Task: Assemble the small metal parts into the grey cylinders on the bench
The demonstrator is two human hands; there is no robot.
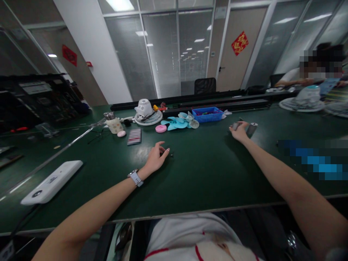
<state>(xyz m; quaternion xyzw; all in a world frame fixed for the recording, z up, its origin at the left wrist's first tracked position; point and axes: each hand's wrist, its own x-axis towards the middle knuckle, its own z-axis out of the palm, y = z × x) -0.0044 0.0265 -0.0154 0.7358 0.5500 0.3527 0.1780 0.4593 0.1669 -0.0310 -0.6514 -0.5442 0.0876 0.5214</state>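
My left hand [156,156], with a watch on its wrist, rests on the dark green table [201,174]. Its fingers are loosely curled, the fingertips touching a tiny dark part [171,154]. Farther right, my right hand [239,131] reaches out and closes round a small grey cylinder [236,126]. A second grey cylinder [251,128] lies just beside that hand. Behind them lie light blue fan blades [178,123], a pink disc [161,128] and a white fan housing [145,111].
A blue tray [208,114] of small parts stands at the back. A white flat device [51,182] lies front left, and a cream-coloured jar [114,124] stands near the fan. Another person sits at the far right with a fan [304,101]. Black rails run along the table's back.
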